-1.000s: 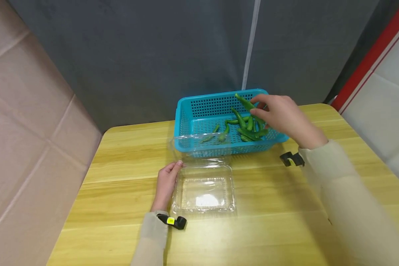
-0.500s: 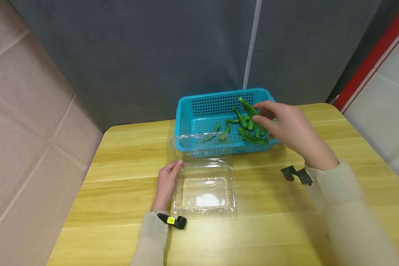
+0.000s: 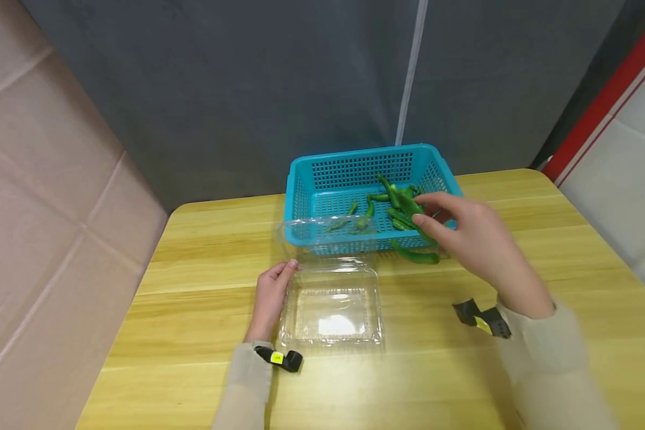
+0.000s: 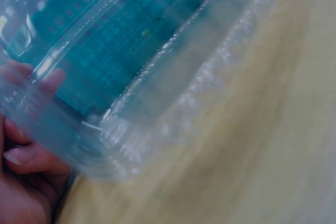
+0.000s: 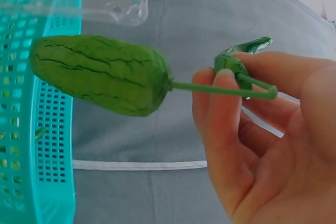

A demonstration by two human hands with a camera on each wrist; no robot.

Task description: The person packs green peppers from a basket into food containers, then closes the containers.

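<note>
My right hand [image 3: 470, 236] pinches two green chili peppers at the basket's front right corner. The nearer held chili pepper [image 3: 419, 255] overlaps the front rim in the head view, the other chili pepper [image 3: 411, 209] pointing back over the basket. One chili pepper [image 5: 100, 74] shows large and wrinkled in the right wrist view, hanging from its long stem; another chili pepper [image 5: 228, 62] lies between thumb and fingers. My left hand [image 3: 269, 295] grips the left edge of a clear plastic clamshell box [image 3: 330, 304] near its hinge. Its raised lid [image 3: 328, 239] leans toward the basket.
A blue perforated basket [image 3: 301, 200] stands at the back of the wooden table [image 3: 209, 257], with several green chili peppers [image 3: 364, 215] inside. Behind the table hangs a dark grey curtain [image 3: 220, 101]. Padded walls flank both sides.
My right hand has drawn toward me and down in the head view, bringing both chili peppers to the basket's front edge. The left hand and the clamshell box have stayed put.
</note>
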